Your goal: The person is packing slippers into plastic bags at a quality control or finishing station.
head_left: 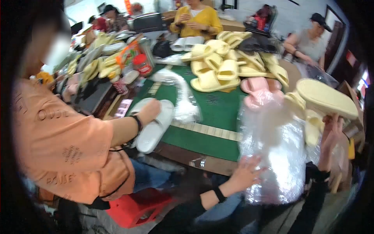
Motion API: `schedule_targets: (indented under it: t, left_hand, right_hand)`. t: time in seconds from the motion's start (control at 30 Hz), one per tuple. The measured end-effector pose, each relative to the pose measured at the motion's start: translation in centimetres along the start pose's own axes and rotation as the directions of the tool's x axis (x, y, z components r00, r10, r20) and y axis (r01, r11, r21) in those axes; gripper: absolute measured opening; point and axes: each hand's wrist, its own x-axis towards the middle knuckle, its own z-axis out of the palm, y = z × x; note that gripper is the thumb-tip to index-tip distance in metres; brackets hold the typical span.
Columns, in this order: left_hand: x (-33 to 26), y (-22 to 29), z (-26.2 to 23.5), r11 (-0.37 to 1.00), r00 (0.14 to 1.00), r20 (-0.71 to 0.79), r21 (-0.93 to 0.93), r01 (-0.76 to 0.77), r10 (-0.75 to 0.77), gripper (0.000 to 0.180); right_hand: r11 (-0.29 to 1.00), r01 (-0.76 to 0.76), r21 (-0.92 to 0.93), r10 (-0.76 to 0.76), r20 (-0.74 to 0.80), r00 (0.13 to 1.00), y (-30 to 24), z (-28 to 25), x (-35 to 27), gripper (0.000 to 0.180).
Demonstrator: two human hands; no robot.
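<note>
My right hand (333, 130) grips a pale yellow slipper (327, 98) from below and holds it up at the right, its broad sole facing me. My left hand (246, 173) is open, its fingers spread on the near left edge of a stack of clear plastic bags (269, 156) that shines in the light. Just beyond the bags lie pink slippers (260, 90). Below the raised slipper, another yellow slipper (313, 126) rests by the bags, partly hidden.
Yellow slippers (216, 68) are heaped on the green table (198, 144). To my left, a person in an orange shirt (74, 144) handles white slippers (156, 128) beside a clear bag (186, 105). A red stool (136, 208) stands below. Other people work across the table.
</note>
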Motion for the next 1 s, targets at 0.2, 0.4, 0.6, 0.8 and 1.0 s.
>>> schedule_targets:
  t: [0.2,0.4,0.6,0.8,1.0]
  left_hand:
    - [-0.4,-0.3,-1.5,0.997,1.000,0.005,0.074,0.003,-0.004,0.062]
    - [0.2,0.6,-1.9,0.960,0.961,0.260,0.279,0.015,-0.091,0.056]
    - [-0.6,-1.3,0.4,0.996,0.990,0.129,0.063,-0.062,0.054,0.056]
    - [-0.9,-2.4,1.0,0.943,1.000,0.011,-0.331,0.023,-0.020,0.068]
    - [-1.2,-2.2,0.6,0.993,0.997,-0.023,-0.084,-0.079,0.078,0.060]
  right_hand:
    - [0.982,0.048,0.181,-0.071,0.122,0.990,-8.7,4.8,-4.3,0.027]
    - [0.761,-0.327,0.561,0.380,0.024,0.925,-14.6,5.3,-7.8,0.027]
    - [0.448,-0.494,0.746,0.603,0.156,0.782,-11.9,5.4,-11.1,0.034]
    - [0.437,-0.582,0.686,0.832,-0.061,0.552,1.1,3.6,-11.6,0.040]
    - [0.440,-0.864,0.245,0.885,0.047,0.464,4.3,3.3,-14.5,0.033]
